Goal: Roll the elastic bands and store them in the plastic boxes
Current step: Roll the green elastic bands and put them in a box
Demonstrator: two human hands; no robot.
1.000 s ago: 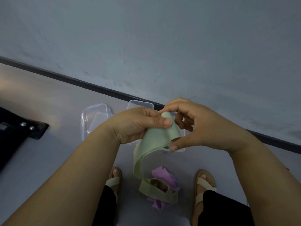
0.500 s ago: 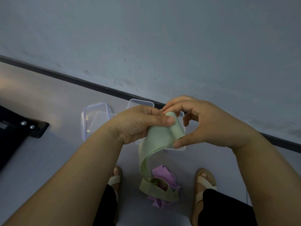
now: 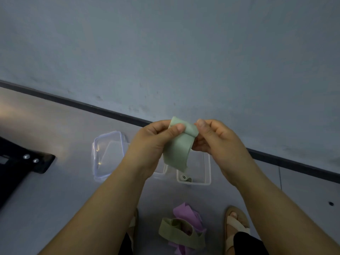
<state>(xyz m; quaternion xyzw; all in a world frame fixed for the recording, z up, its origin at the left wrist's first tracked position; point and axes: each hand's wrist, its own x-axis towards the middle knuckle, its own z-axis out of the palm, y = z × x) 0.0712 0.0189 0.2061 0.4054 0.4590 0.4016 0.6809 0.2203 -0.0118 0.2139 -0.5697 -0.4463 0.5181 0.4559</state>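
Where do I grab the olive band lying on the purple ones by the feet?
Probably pinch the olive band at its raised left loop, coming down from above: that end stands open off the floor, so a finger slips under without catching the purple bands.

The band (image 3: pixel 177 150) and the left hand (image 3: pixel 152 140) are hiding most of the middle box (image 3: pixel 160 175); I am seeing only its near rim. Just below the band, a small thing (image 3: pixel 184 177) is lying in the right box (image 3: pixel 207 168), too small for me to identify. Far left of the band, a black object (image 3: pixel 22 166) is running off the edge.
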